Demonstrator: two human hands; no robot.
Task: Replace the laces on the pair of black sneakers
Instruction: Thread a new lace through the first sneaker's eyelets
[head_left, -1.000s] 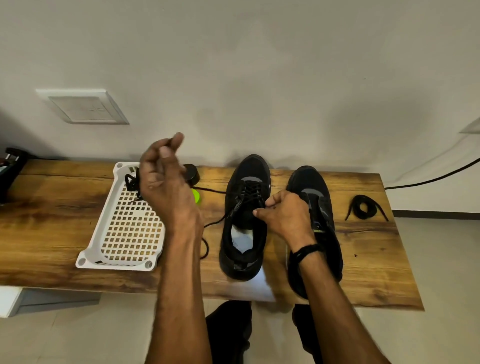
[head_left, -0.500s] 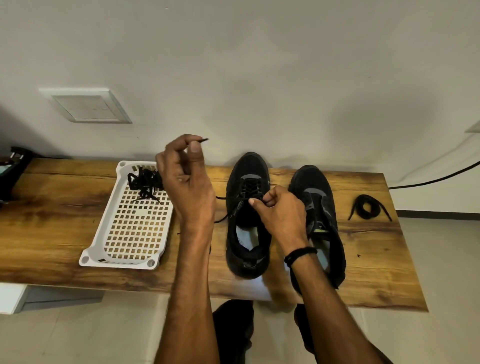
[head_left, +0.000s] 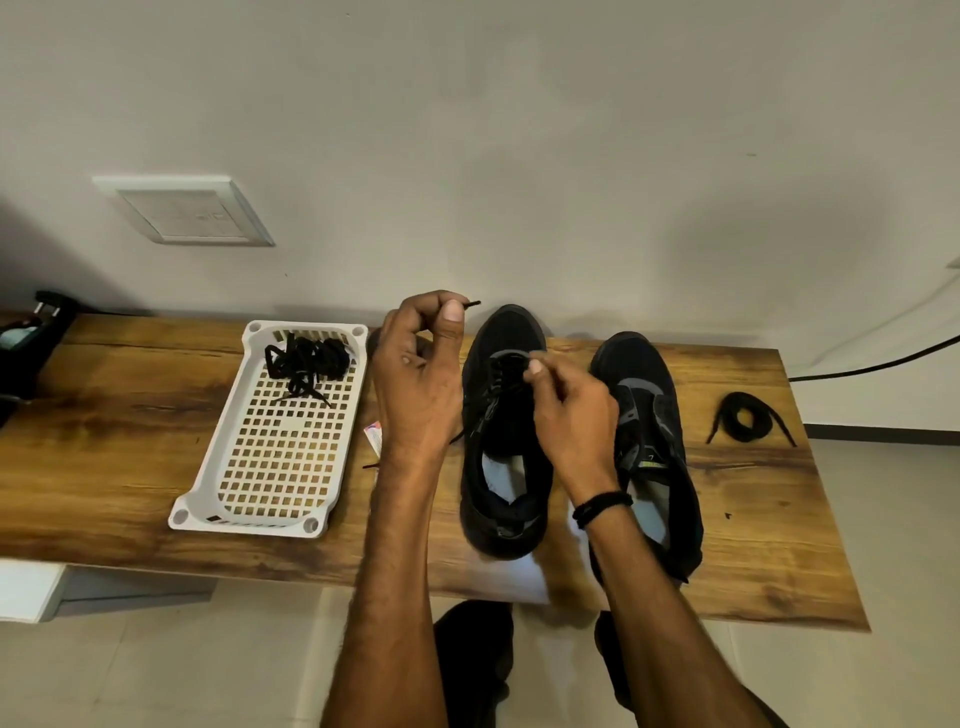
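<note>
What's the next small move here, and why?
Probably bring the lace tip pinched in the left hand down to the laced sneaker, where the right hand pinches the lace at the eyelets. The tip is free above the shoe.

Right hand (head_left: 571, 415) covers some eyelets of the laced sneaker (head_left: 498, 431); the left edge cuts off a black object (head_left: 26, 358).

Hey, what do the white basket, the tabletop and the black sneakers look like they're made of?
White basket: likely moulded plastic, smooth and slightly glossy, with a uniform grid of square holes.
Tabletop: wood or a wood-look laminate, with brown grain, dark streaks and a satin sheen. The picture doesn't settle which.
Black sneakers: apparently matte textile uppers. One has grey panels.
</note>
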